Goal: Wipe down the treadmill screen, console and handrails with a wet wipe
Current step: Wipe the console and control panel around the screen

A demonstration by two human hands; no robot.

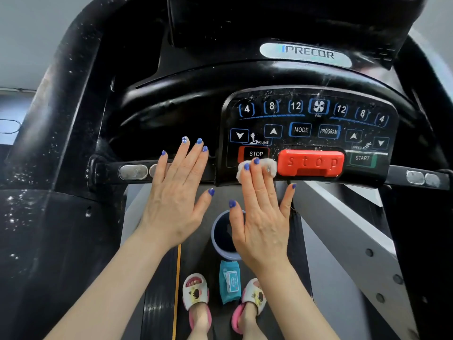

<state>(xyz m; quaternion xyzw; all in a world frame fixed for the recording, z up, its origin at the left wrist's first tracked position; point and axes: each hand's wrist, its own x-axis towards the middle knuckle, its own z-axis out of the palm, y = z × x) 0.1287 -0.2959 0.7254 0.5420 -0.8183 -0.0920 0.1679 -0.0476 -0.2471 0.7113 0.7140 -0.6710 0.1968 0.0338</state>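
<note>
my right hand (pixel 261 212) fingers flat, pressing wet wipe (pixel 257 168) on console (pixel 306 119) near edge, just left of red stop bar (pixel 311 163); left hand (pixel 176 192) open on handrail (pixel 133 171). i judge next sweep runs right along console's long axis.

Below me a round grey-rimmed bucket (pixel 219 244) stands on the belt. My white cartoon-print slippers with pink soles (pixel 196 294) stand just behind it.

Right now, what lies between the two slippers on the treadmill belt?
In the head view, a teal wet wipe pack lies on the belt between the left slipper and the right slipper. A small bucket stands just ahead of it.
</note>
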